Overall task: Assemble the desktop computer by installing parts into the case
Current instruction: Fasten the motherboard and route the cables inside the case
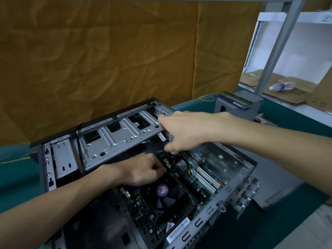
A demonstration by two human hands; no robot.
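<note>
Fingers (158,168) of my left hand (142,169) curl onto the board (181,193) in the open case (212,207), grip unclear, right hand (185,130) pinching a small pale tool above it; board looks stiff but fragile, I'd hold edges only.

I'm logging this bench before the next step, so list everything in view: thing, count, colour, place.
computer case: one, grey metal, open on the table
drive cage: one, silver, raised at the case's far side
motherboard: one, green, inside the case
cooler fan: one, black with purple label, on the motherboard
power supply: one, grey, far right on the table
table: one, teal
plastic bottle: one, clear, lying on cardboard
left hand: inside the case, fingers curled
right hand: grips a pale tool, too blurred to identify
</note>
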